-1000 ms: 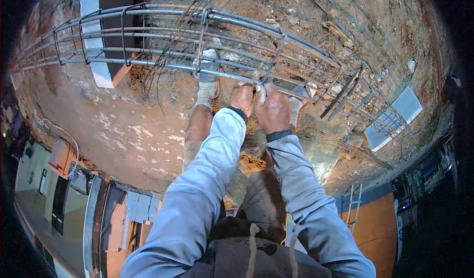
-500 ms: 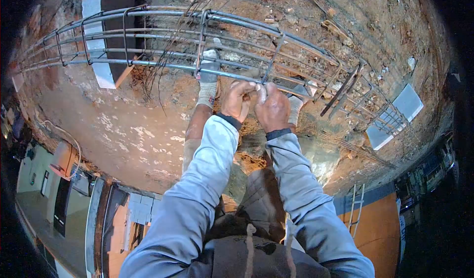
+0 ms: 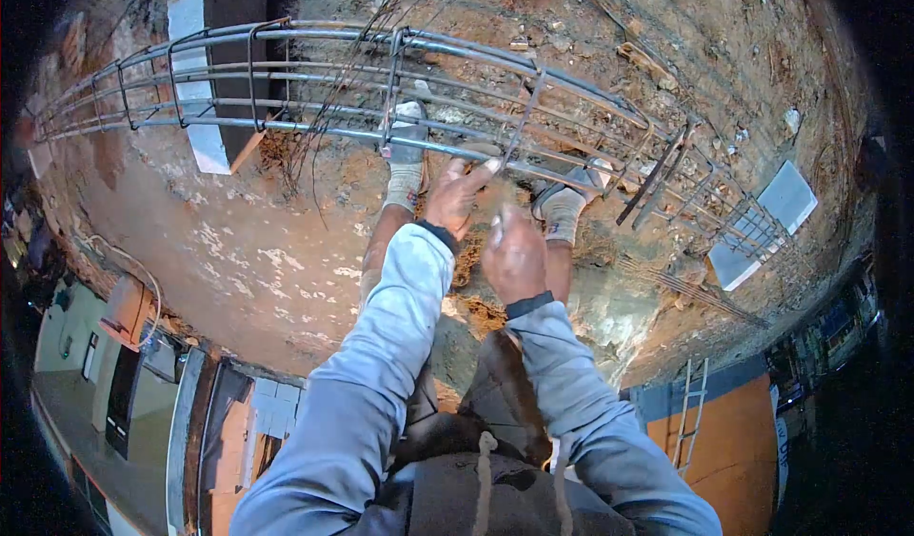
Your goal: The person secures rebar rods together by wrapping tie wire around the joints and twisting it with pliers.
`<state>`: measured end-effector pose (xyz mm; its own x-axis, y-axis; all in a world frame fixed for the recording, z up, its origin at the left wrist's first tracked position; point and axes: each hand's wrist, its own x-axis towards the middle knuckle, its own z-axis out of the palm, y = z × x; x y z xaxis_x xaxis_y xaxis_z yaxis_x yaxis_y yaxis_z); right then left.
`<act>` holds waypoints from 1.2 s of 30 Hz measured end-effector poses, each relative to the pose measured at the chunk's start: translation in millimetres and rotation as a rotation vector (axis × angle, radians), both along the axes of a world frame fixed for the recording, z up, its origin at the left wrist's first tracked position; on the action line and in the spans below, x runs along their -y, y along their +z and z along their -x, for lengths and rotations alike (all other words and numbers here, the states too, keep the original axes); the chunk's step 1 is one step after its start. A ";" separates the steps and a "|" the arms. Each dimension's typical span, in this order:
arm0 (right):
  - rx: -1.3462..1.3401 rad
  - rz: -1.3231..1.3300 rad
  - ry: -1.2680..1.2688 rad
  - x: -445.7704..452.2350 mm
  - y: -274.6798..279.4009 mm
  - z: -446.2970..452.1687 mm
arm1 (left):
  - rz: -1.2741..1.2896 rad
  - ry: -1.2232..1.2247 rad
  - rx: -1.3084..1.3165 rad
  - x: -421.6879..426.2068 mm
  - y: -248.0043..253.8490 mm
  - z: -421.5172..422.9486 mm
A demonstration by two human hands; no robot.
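A long rebar cage [image 3: 328,133] of several lengthwise bars and square stirrups runs across the view in front of me. My left hand [image 3: 454,196] is at its near bar, its extended fingertip touching where a rusty stirrup [image 3: 526,117] meets that bar. The other fingers are curled and partly hidden. Lower and to the right, my right hand [image 3: 516,255] is closed, thumb against the fingers, apart from the cage and slightly blurred. Whatever is pinched in it is too small to make out.
The cage passes over a pale block [image 3: 198,79] at left and reaches another pale block [image 3: 769,222] at right. Thin loose wires [image 3: 319,122] hang over the bars. My shod feet [image 3: 407,136] stand under the cage on rough soil. A ladder [image 3: 690,412] stands behind.
My right hand has pulled away from the stirrup joint, down towards my body. My left hand stays at the joint. The view has shifted slightly.
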<state>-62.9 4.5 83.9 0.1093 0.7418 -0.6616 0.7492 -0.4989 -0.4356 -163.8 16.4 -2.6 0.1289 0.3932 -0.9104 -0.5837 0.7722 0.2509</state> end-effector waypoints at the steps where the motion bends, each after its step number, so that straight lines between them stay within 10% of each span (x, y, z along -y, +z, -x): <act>1: -0.019 0.040 0.140 -14.7 6.7 2.8 | -0.006 -0.028 -0.002 0.4 1.2 1.4; 10: -0.086 -0.213 0.604 -75.1 -11.3 -27.4 | -0.042 -0.107 0.143 0.0 -8.9 11.9; 21: -0.172 0.399 0.004 -5.1 -51.8 -24.0 | 0.099 -0.112 0.011 -1.7 -3.3 9.0; 24: -0.404 0.784 -0.518 -36.2 -14.1 -10.7 | -0.031 -0.203 -0.057 -6.5 -0.4 6.3; 27: -0.414 0.691 -0.458 -28.9 -6.2 -27.4 | -0.021 -0.232 -0.168 -14.1 17.1 1.5; 31: 0.291 -0.176 -0.064 -17.0 -18.5 -96.7 | 0.039 -0.351 -0.195 4.8 11.2 3.3; 36: 0.718 -0.280 -0.051 -34.7 -46.1 -168.0 | 0.144 -0.056 0.127 7.2 18.5 -6.5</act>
<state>105.2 39.2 37.7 0.4793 0.8536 -0.2042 0.8748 -0.4832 0.0335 -157.4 9.3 16.0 0.2640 0.2495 -0.9317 -0.5586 0.8270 0.0632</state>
